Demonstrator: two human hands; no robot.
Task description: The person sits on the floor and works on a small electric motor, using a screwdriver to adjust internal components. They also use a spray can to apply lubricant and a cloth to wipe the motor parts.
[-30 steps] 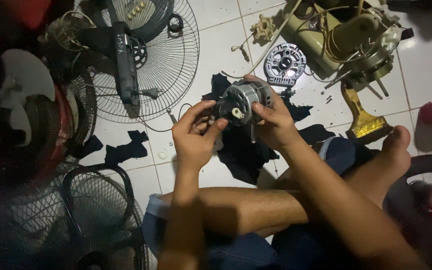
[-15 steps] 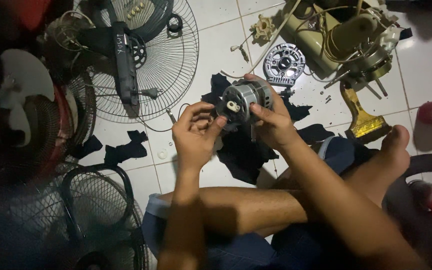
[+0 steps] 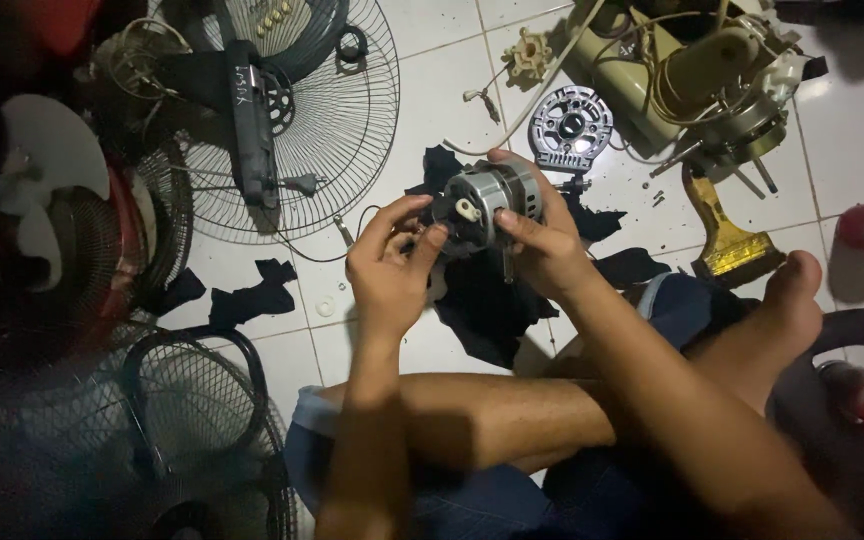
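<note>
Single head-worn view, looking steeply down, close above crossed legs and tiled floor [image 3: 432, 60].

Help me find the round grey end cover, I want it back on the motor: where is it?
The round grey end cover lies on the white tile floor, just beyond the motor, beside the beige fan housing.

Fan motor [image 3: 487, 205]: one, in hand. Round metal motor cover [image 3: 570, 125]: one, on the floor. Wire fan guards: three – one pale [image 3: 337, 110], two dark [image 3: 197, 400] [image 3: 167, 215]. White fan blade [image 3: 37, 165]: one. Black cloth scraps: several, roughly four [image 3: 252, 295].
</note>
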